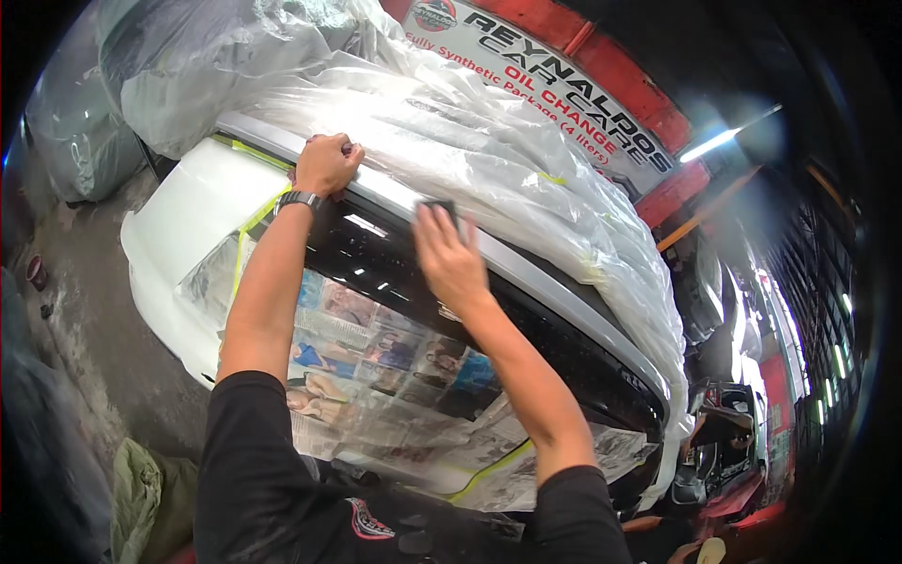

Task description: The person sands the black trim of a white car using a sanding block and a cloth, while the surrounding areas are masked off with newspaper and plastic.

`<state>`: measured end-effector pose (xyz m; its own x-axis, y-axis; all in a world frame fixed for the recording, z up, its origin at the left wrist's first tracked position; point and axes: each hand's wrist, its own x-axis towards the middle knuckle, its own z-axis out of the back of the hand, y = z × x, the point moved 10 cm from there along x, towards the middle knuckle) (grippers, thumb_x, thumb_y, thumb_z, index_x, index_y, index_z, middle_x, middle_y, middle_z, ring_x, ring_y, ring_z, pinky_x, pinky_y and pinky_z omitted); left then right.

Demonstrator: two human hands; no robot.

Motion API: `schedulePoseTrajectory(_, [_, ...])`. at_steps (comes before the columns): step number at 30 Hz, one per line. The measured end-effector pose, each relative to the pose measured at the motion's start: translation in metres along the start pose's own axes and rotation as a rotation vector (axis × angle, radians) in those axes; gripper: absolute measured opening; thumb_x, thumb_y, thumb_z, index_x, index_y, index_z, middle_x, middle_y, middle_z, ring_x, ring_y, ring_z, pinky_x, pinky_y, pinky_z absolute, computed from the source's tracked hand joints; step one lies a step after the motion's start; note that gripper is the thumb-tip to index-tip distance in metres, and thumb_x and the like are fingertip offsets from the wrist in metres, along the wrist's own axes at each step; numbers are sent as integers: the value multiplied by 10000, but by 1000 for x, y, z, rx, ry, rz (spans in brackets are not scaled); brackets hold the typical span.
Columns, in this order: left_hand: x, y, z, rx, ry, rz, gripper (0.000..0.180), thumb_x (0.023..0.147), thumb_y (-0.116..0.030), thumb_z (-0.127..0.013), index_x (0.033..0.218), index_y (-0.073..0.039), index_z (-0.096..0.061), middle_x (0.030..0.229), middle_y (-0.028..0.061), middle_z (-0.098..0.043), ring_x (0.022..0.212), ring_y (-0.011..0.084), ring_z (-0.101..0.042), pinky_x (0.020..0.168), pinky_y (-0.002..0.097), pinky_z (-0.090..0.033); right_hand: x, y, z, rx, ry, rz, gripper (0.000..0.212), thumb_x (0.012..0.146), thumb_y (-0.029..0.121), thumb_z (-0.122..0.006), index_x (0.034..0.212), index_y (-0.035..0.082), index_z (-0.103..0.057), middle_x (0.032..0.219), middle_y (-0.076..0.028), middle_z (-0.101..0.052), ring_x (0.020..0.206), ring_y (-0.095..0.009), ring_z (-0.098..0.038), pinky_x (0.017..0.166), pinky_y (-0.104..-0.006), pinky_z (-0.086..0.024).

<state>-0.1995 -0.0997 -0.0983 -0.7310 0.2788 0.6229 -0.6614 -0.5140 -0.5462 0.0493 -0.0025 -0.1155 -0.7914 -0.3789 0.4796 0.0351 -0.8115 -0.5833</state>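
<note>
A car stands before me, with a glossy black panel [376,254] and a light grey painted strip [526,273] along its upper edge. At the strip's left part, my left hand [324,165] is closed, its knuckles up and its fingers curled; whatever may lie in them is hidden. My right hand [451,265] is flat over the strip's middle, slightly blurred. Its fingertips press on a small dark pad [440,209] that lies against the strip. Newspaper masking [385,352] covers the surface below the black panel, edged with yellow-green tape [246,226].
Clear plastic sheeting [470,141] drapes the car beyond the strip. A white body panel [174,254] is at the left. Bagged bulky things [80,122] stand at the far left, and a small dark cup [37,273] is on the concrete floor [103,329]. Crumpled olive cloth [150,498] lies at lower left.
</note>
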Motion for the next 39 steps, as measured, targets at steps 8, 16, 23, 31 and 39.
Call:
schedulePoseTrajectory(8, [-10,-15,3,-15,30,48,384,881,-410,-632,962,-54,-754,886,230,-714,865,405,-691,795,476,-551,-220,-108,57,-155,169,-211,395,954,111,-599,1336,22,-642,1483,-154,-564,1422,-294,-494,1227,-620,-147])
schedulePoseTrajectory(16, [-1,-13,-6,-18,39,-7,380,881,-401,-620,922,-48,-752,873,226,-720,864,397,-697,814,468,-556,56,30,-24,105,-65,-129,454,901,122,-568,1322,-46,-597,1468,-195,-542,1372,-311,-521,1182,-627,-278])
schedulePoseTrajectory(23, [-2,4,-2,21,13,19,385,882,-405,-623,925,-46,-755,873,217,-729,872,392,-701,824,470,-558,-146,-83,41,-54,70,-148,415,947,83,-559,1355,53,-634,1495,-102,-562,1421,-282,-495,1217,-614,-211])
schedulePoseTrajectory(31, [-6,-7,-3,5,17,37,390,887,-422,-629,942,-59,-759,867,201,-732,883,387,-697,826,469,-553,-92,-49,34,-31,18,-54,415,883,109,-621,1271,-36,-654,1431,-181,-588,1374,-309,-534,1194,-629,-257])
schedulePoseTrajectory(39, [4,8,-12,11,58,26,412,900,-422,-588,946,-43,-741,927,225,-723,932,405,-683,852,489,-532,-21,-18,11,48,-27,-104,421,927,165,-573,1320,38,-652,1488,-100,-543,1385,-297,-485,1169,-633,-300])
